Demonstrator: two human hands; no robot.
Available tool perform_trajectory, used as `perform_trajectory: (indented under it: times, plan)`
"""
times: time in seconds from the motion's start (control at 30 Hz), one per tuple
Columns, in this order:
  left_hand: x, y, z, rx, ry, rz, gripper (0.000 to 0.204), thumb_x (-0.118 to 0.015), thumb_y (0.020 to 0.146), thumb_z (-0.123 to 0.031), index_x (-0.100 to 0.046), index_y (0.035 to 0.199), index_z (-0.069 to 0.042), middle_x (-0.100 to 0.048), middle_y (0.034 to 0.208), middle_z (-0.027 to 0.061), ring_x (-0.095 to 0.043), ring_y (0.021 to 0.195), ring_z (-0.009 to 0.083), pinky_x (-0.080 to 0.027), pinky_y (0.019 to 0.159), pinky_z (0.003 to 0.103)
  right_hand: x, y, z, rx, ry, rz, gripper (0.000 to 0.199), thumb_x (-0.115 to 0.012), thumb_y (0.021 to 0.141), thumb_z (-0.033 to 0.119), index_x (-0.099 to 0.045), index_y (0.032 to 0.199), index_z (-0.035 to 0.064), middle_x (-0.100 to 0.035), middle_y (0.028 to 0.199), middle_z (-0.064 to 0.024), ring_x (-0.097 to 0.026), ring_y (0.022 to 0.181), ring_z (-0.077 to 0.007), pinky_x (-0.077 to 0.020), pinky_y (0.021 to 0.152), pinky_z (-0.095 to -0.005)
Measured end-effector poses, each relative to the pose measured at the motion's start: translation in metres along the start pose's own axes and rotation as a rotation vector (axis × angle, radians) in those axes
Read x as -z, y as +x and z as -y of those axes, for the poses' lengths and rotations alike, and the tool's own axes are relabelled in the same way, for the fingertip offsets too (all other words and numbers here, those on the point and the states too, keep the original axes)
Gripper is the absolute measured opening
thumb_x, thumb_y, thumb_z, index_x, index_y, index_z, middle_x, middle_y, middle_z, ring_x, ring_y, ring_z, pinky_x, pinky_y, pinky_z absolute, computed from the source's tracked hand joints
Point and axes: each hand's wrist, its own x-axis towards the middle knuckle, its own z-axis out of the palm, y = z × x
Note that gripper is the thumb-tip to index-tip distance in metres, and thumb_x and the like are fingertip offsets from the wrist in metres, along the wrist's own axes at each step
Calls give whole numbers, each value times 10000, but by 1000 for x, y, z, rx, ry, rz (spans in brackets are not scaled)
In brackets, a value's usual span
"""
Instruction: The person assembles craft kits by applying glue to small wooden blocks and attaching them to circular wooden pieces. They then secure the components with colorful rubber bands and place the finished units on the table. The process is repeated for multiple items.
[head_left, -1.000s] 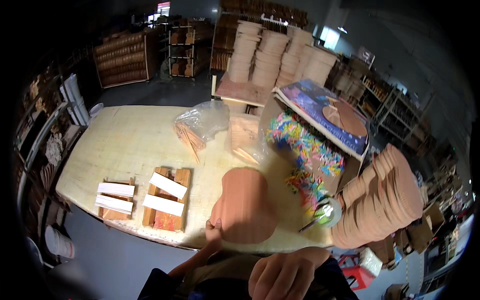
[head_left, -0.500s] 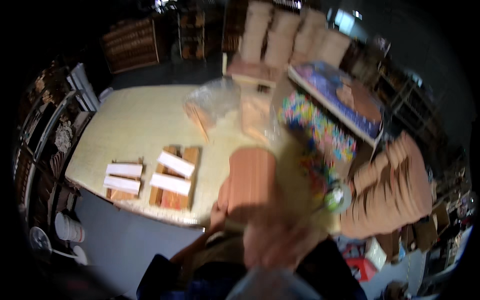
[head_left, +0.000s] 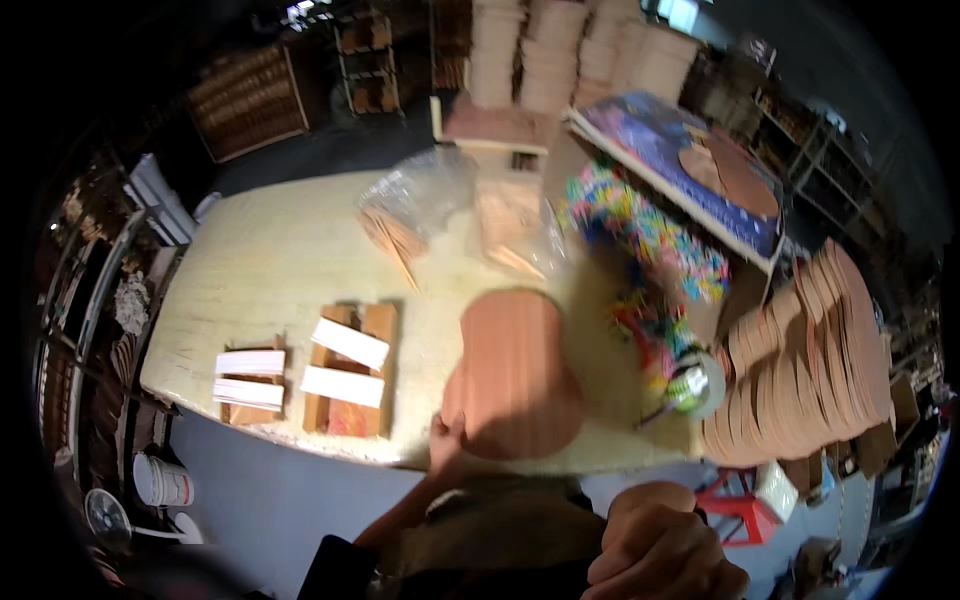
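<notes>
A thin reddish-brown wooden guitar plate point(head_left: 513, 375) lies flat near the table's front edge. My left hand point(head_left: 445, 443) grips its lower left edge, thumb on top. My right hand point(head_left: 660, 548) is raised near the lower edge of the view, right of the plate and apart from it. Its fingers are curled closed, and whatever they hold, if anything, is hidden. Left of the plate, white strips point(head_left: 343, 386) rest across wooden blocks point(head_left: 378, 322). A second, smaller block set carries more white strips point(head_left: 248, 393).
Bags with thin wooden sticks point(head_left: 405, 250) lie farther back on the pale table point(head_left: 260, 230). Colourful clips point(head_left: 650, 235) fill a box at the right, beside a tilted blue printed board point(head_left: 690, 170). A stack of guitar plates point(head_left: 800, 370) stands far right; a red stool point(head_left: 738, 510) is below.
My right hand has moved from over the plate's near edge down and right, away from it. The plate's lower part is uncovered. My left hand stays at its edge.
</notes>
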Motion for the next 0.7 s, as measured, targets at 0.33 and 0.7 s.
perform_trajectory:
  times: [0.33,0.7]
  plan:
    - [-3,-1,-2,-70,-131,32,215,-567,926,-158,-475,1089,-51,-545,907,14,-471,780,70,-407,728,224,24,-12,-5,471,-342,-145,48,-482,903,126,-508,902,85,-515,673,-51,-571,506,-197,-418,426,-288]
    - [-14,14,-18,17,-103,98,184,-609,890,-105,-520,1041,-51,-599,939,18,-531,834,69,-431,767,215,227,-264,-116,-1098,-1870,-324,793,-649,818,322,-224,1417,25,-211,1428,-289,-230,1312,-437,-230,1053,-515]
